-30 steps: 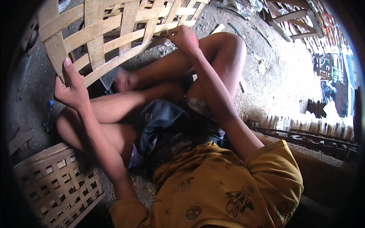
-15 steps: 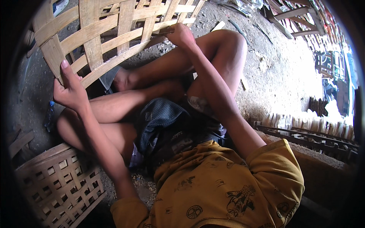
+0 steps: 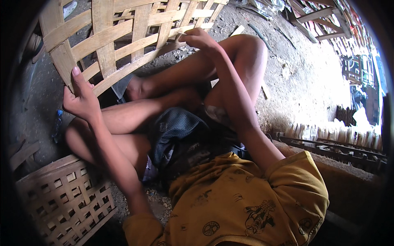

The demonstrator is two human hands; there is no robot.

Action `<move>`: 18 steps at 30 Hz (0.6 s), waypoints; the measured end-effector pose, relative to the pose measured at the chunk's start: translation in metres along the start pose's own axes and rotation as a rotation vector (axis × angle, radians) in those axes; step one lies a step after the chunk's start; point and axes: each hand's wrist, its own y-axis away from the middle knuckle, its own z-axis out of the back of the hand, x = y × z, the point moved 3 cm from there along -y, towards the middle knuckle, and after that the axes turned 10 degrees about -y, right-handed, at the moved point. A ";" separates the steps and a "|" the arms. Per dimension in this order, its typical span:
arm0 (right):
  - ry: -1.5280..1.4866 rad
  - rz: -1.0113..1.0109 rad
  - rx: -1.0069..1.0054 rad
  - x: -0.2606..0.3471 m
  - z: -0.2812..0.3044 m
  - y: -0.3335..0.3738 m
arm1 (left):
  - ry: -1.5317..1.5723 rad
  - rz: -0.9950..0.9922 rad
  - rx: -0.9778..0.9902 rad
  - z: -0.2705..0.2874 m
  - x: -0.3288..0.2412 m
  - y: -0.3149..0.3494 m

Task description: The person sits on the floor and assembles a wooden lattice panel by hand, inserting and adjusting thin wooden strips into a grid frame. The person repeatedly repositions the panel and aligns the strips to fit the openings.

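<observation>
A large woven bamboo panel [image 3: 106, 49], pale and open-latticed, stands tilted across the upper left. My left hand [image 3: 83, 99] is closed around its near left corner, thumb laid on the face of the weave and fingers curled behind the edge. Along the panel's lower rim, further right, my right hand [image 3: 200, 39] is closed with a thin pale tip poking out from its fingers. A blurred slim shape lies between that hand and the rim; what exactly I hold there cannot be made out. My bent legs [image 3: 135, 117] are below the panel.
Another woven bamboo piece [image 3: 67, 201] stands at the lower left. A plastic bottle [image 3: 58, 123] lies left of my knee. Wood scraps [image 3: 237, 31] are scattered on the dirt floor [image 3: 297, 78]. A wooden frame [image 3: 318, 16] is at the upper right, a low ledge [image 3: 328, 160] at the right.
The panel and my left hand have shifted slightly right and down. My right hand has turned a little, and a thin pale tip now shows at its fingers.
</observation>
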 end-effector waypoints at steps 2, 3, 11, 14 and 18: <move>-0.206 -0.036 0.087 0.011 0.004 0.008 | 0.007 -0.014 0.005 0.003 0.004 -0.001; -0.327 0.001 0.067 0.019 -0.004 0.009 | -0.021 -0.015 -0.007 0.009 0.007 -0.002; 0.463 -0.001 -0.152 0.020 0.010 0.023 | -0.007 0.010 0.003 0.001 0.005 0.000; 0.514 -0.182 -0.062 0.029 -0.001 0.018 | 0.015 0.028 0.001 0.004 0.003 0.001; 0.628 0.301 -0.136 -0.020 0.015 0.009 | 0.019 0.023 -0.004 -0.002 -0.004 0.002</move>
